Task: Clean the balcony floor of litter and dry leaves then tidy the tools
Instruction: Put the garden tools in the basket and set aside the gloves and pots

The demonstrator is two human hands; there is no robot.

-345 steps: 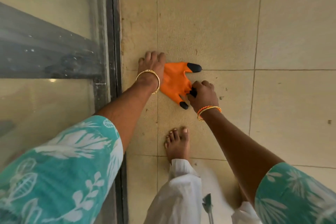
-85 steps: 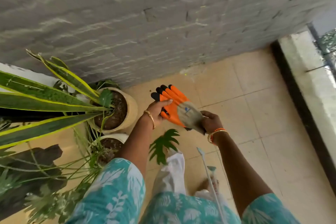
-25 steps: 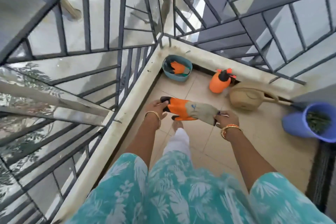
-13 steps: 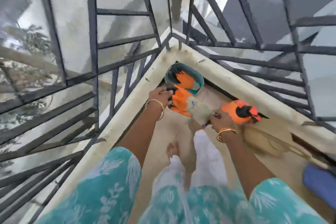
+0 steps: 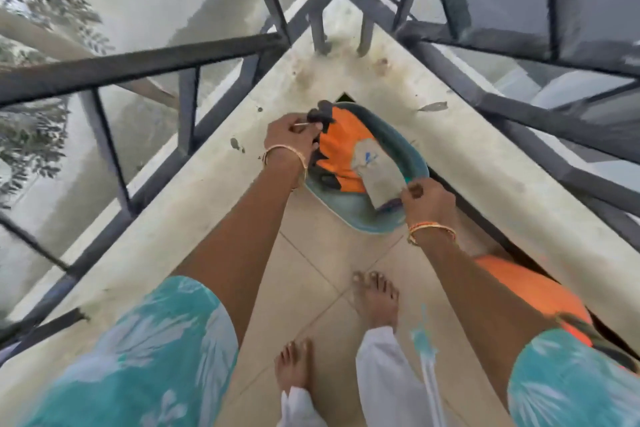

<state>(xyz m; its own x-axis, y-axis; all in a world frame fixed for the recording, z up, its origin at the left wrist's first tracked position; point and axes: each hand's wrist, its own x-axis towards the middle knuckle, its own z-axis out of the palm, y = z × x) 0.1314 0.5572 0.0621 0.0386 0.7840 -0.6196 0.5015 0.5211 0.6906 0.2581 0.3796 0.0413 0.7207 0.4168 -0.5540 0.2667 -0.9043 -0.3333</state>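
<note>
Looking down through the head camera, I saw the person's two bare arms reaching toward a balcony corner. The left hand (image 5: pixel 292 130) pinched the black fingertips of an orange glove (image 5: pixel 341 149), and the right hand (image 5: pixel 427 199) gripped the glove's grey cuff. Stretched between the two hands, the glove hung just over a teal tub (image 5: pixel 360 217) that sat on the tiled floor (image 5: pixel 311 274), tucked into the corner. I could make out more orange and black inside the tub under the glove, but I could not tell what it was. A pale concrete ledge (image 5: pixel 214 198) topped by dark metal railing (image 5: pixel 138 62) ran along both sides of the corner. An orange bottle (image 5: pixel 540 291) lay blurred beside the right forearm. Two bare feet (image 5: pixel 375 298) stood on the tiles below.
</note>
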